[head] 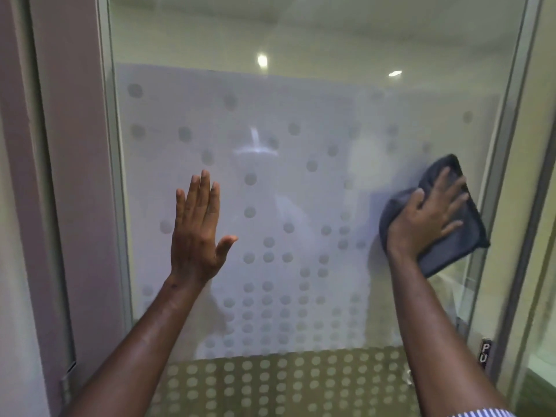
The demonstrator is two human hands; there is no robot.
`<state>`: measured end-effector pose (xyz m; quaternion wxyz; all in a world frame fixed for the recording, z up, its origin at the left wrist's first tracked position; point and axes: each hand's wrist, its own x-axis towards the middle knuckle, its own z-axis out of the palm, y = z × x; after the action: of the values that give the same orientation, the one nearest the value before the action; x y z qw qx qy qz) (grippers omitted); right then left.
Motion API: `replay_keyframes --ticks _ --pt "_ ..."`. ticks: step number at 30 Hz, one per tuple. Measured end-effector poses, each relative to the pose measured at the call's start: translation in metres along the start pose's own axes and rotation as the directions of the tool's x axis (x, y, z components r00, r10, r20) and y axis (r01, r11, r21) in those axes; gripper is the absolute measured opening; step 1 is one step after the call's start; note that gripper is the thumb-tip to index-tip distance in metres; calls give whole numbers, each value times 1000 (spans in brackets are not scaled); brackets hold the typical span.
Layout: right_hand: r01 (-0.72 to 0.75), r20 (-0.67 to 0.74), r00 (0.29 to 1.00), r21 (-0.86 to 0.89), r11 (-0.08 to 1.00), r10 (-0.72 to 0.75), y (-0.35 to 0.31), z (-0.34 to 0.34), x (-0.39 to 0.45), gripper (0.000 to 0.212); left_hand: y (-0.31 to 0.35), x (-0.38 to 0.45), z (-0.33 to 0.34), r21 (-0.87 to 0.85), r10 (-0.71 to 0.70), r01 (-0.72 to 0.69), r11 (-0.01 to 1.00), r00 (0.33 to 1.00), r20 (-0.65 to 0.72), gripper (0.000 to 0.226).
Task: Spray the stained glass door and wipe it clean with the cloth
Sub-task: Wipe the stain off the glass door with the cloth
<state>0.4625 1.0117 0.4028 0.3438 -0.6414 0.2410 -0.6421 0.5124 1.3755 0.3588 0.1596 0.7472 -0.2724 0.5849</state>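
Note:
The glass door fills the view, with a frosted panel of round dots across its middle and lower part. My right hand presses a dark grey cloth flat against the glass near the door's right edge. My left hand lies on the glass left of centre with its fingers spread and holds nothing. No spray bottle is in view.
A metal door frame runs down the left side, with a wall beyond it. Another metal frame borders the right side. A small dark push plate sits low on the right frame.

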Motion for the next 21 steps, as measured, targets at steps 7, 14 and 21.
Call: replay_keyframes --ticks 7,14,21 --pt "-80 119 991 132 988 64 -11 9 -101 60 3 0 1 -119 -34 22 993 994 -101 74" --pt "-195 303 947 293 936 102 -69 11 -146 64 61 -14 -3 -223 -3 -32 974 988 -154 31" --pt "-244 474 878 339 909 59 -78 -12 -158 55 107 -4 -4 -304 -245 299 904 948 204 44"
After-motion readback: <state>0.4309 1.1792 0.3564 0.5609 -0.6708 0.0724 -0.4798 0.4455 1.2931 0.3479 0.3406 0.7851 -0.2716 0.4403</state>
